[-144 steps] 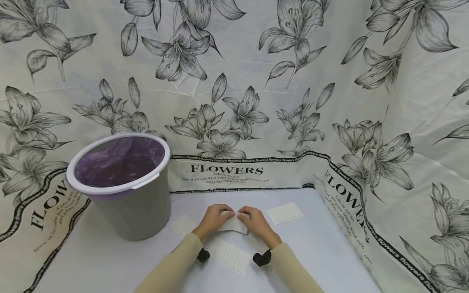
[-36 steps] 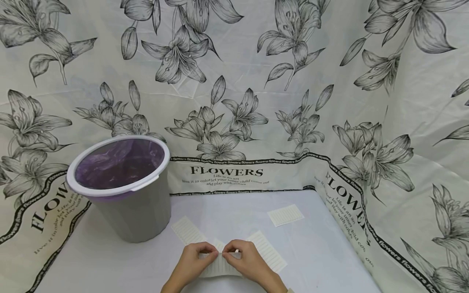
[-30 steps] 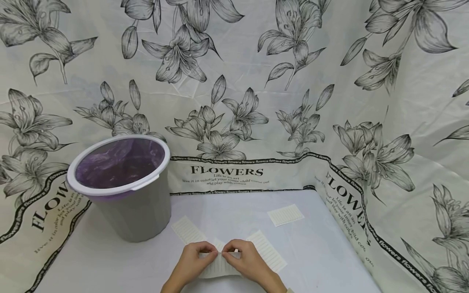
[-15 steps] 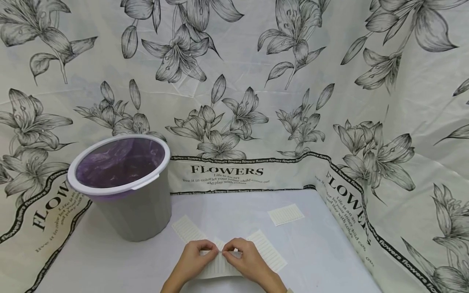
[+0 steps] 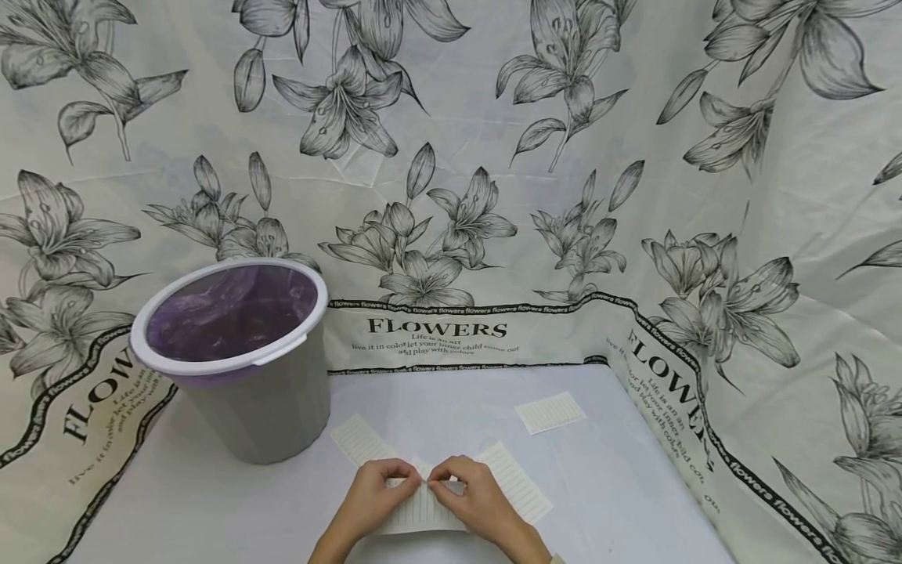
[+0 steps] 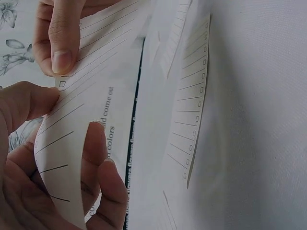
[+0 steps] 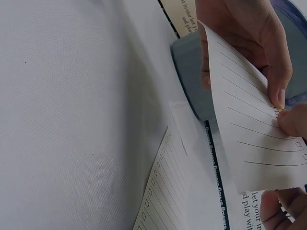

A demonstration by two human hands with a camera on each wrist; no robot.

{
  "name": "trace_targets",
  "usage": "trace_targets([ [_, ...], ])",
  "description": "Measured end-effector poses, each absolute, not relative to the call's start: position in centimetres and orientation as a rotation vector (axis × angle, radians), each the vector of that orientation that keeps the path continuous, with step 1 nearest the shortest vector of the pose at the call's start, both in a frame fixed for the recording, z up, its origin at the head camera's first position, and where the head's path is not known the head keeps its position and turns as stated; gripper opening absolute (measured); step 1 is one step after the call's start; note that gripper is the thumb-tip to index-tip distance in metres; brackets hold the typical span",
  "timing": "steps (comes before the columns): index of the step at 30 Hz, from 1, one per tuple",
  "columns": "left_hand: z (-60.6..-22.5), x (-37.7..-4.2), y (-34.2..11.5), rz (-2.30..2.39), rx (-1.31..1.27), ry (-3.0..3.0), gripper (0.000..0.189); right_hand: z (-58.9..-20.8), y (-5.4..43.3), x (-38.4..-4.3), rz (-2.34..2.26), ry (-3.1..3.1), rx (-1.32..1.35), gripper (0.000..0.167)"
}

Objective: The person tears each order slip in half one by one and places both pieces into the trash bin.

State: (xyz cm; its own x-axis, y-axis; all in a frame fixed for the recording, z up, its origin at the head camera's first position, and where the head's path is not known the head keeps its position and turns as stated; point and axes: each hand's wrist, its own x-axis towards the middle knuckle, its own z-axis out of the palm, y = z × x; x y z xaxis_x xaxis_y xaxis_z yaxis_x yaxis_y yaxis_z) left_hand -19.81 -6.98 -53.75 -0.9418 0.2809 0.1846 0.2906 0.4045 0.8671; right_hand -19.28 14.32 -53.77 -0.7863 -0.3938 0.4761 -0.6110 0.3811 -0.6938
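A lined paper sheet with small checkboxes (image 5: 416, 513) is held up at the table's near side, bowed in the left wrist view. My left hand (image 5: 377, 497) pinches its top edge with thumb and index finger. Close beside it, my right hand (image 5: 479, 497) pinches the same edge, the fingertips of both hands nearly meeting at the middle. No tear shows at that edge in the wrist views. Behind the hands lie more lined sheets: a left one (image 5: 359, 439), a right one (image 5: 517, 486), and one partly hidden between them.
A grey bin (image 5: 261, 415) with a pale rim and purple liner stands at the table's left. Another lined sheet (image 5: 550, 413) lies farther back on the right. Flower-printed cloth (image 5: 451, 235) hangs behind and beside the white table (image 5: 613, 486).
Since the oldest frame, both hands have come closer to the body, uncovering the sheets behind. Over the last second the pinching hands have risen very slightly; the grip looks the same.
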Motion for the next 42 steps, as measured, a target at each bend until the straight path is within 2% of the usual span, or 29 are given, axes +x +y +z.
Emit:
trace_targets([
  [15, -53.1, -21.0, -7.0, -1.584, -0.523, -2.629, 0.012, -53.5, 14.2, -20.5, 1.357, -2.342, 0.894, 0.011],
  [30, -53.0, -23.4, -6.0, -1.485, -0.544, -2.582, 0.008, -53.4, 14.6, -22.5, 1.329, -2.426, 0.711, 0.001],
  [42, -53.3, -23.9, -5.0, -1.537, -0.502, -2.54, 0.011, -53.0, 15.4, -22.7, 1.511, -2.415, 0.633, 0.004],
])
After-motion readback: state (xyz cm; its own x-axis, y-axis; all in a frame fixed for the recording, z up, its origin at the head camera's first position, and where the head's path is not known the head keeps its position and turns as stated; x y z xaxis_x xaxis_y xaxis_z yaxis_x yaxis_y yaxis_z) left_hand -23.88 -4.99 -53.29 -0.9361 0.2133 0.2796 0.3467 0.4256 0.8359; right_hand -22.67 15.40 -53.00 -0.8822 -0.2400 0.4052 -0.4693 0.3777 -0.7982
